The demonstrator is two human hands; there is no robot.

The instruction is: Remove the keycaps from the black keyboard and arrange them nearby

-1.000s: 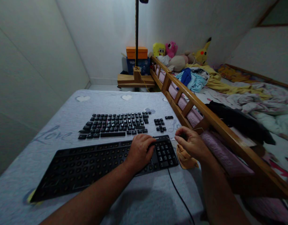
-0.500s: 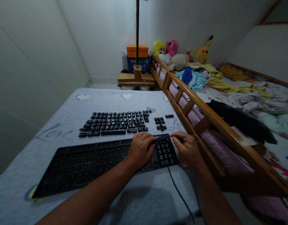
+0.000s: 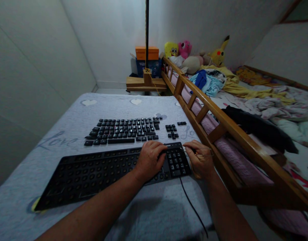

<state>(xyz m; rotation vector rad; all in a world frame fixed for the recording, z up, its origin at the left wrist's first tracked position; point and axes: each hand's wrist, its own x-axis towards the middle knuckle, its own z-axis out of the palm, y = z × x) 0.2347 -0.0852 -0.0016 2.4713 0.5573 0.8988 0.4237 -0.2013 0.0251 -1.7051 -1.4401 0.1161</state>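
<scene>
Head view: pinching thin metal wire tool w/ what looks like a dark handle [image 3: 193, 150] btwn thumb and fingers of R hand [image 3: 202, 160], w/ wire end pointing L at upper R corner of black number-pad keys [image 3: 176, 164]. Can't tell if touching a key or just above. Resting L hand [image 3: 149, 161] on long black plastic keyboard [image 3: 93, 175], w/ fingers bent, thumb and index apart; can't tell re gripping anything underneath.

Best approach, prob.: press firmly w/ L to stop sliding, keep wire low and level, ease in slowly, avoid twisting against key edges.

Kbd: directly under L hand, just L of R grip w/ number-pad end nearest it; bare sockets farther L. Beyond L hand, apart from both grips: small black plastic keycaps [image 3: 123, 129] in rows. Below R grip, nearer body: thin black cable [image 3: 189, 201].
</scene>
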